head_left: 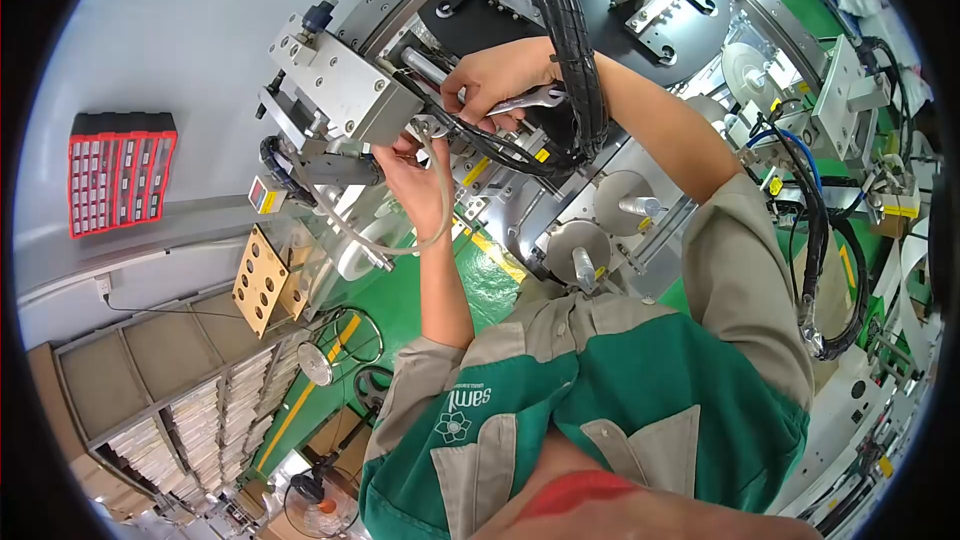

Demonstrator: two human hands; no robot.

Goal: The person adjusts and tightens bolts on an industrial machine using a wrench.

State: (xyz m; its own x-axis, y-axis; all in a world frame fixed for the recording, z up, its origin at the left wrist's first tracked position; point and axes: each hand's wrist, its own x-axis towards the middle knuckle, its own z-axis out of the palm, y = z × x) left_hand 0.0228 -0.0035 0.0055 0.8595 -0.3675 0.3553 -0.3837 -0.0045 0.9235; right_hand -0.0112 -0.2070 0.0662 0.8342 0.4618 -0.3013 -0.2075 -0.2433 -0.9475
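Green-and-beige jacket (640, 380), silver wrench (532, 100), black cable bundle (568, 40), red-edged rack (120, 185), green floor (405, 295)

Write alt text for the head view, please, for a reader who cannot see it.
A person's right hand holds a wrench against a machine, while the fingers of the left hand touch a fitting beside a clear tube. Black cables cross the right forearm, and the floor below is green.

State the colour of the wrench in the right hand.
Silver metal. The wrench, in the right hand, shows best in the head view.
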